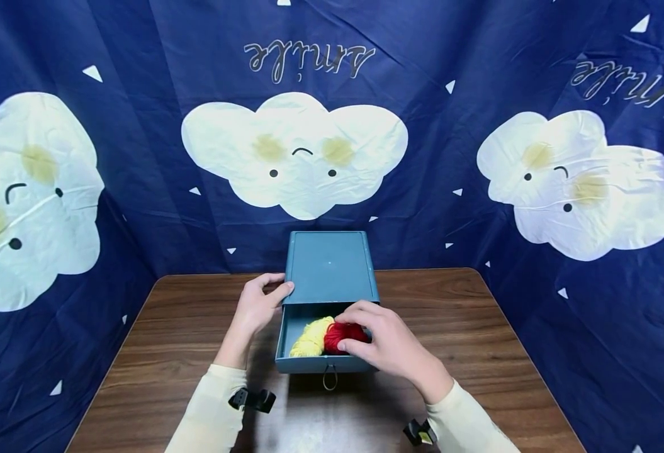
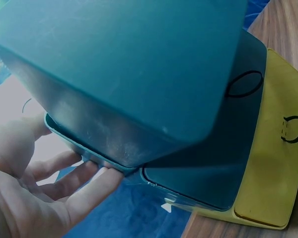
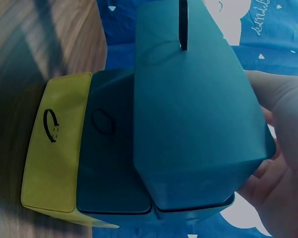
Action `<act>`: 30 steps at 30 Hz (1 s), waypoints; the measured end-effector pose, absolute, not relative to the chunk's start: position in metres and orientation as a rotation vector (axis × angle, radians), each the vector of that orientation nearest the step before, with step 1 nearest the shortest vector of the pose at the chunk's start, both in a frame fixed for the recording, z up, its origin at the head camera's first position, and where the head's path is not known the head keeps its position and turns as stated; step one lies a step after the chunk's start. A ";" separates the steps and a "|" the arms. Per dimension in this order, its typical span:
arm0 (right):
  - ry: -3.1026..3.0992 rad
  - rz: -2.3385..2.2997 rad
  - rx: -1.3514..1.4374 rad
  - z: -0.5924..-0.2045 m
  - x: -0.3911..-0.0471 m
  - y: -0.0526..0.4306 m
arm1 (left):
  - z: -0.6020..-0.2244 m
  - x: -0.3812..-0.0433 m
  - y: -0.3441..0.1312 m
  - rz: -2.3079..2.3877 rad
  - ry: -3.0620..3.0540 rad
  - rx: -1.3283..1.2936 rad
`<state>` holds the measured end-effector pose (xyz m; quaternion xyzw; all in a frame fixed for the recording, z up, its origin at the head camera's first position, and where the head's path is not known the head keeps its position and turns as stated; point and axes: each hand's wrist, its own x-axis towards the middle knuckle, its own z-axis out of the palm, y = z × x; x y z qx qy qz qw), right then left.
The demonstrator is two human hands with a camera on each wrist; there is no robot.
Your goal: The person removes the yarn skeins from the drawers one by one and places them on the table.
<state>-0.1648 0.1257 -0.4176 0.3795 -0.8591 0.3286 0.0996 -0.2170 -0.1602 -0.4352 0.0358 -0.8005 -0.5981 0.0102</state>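
A teal drawer cabinet (image 1: 332, 267) stands at the table's back, its top drawer (image 1: 303, 365) pulled out toward me. Inside the drawer a yellow yarn ball (image 1: 311, 338) lies left of a red yarn ball (image 1: 343, 338). My right hand (image 1: 391, 340) reaches over the drawer's right side, thumb and fingers bent round the red yarn. At the cabinet's upper left edge, my left hand (image 1: 258, 306) grips the casing, thumb on top and fingers along the side. Both wrist views show the drawer from outside, the yarn hidden; the right hand (image 3: 283, 148) appears beside it.
Below the open drawer are a shut teal drawer (image 3: 111, 148) and a shut yellow drawer (image 3: 57, 148), each with a dark loop pull. The wooden table (image 1: 445, 327) is bounded by dark blue cloth (image 1: 433, 38) with white clouds at the back and sides.
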 end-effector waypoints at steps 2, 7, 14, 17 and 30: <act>-2.579 0.923 1.132 -0.417 -0.168 0.126 | -0.435 -0.217 -0.160 -1.874 -2.496 0.113; -2.687 0.818 1.173 -0.414 -0.175 0.124 | -0.435 -0.217 -0.159 -1.876 -2.493 0.113; -2.824 0.756 1.190 -0.409 -0.179 0.121 | -0.437 -0.218 -0.159 -1.855 -2.506 0.118; -2.836 0.735 1.208 -0.409 -0.180 0.120 | -0.437 -0.217 -0.159 -1.862 -2.506 0.118; -2.867 0.651 1.343 -0.406 -0.189 0.117 | -0.435 -0.218 -0.159 -1.856 -2.511 0.109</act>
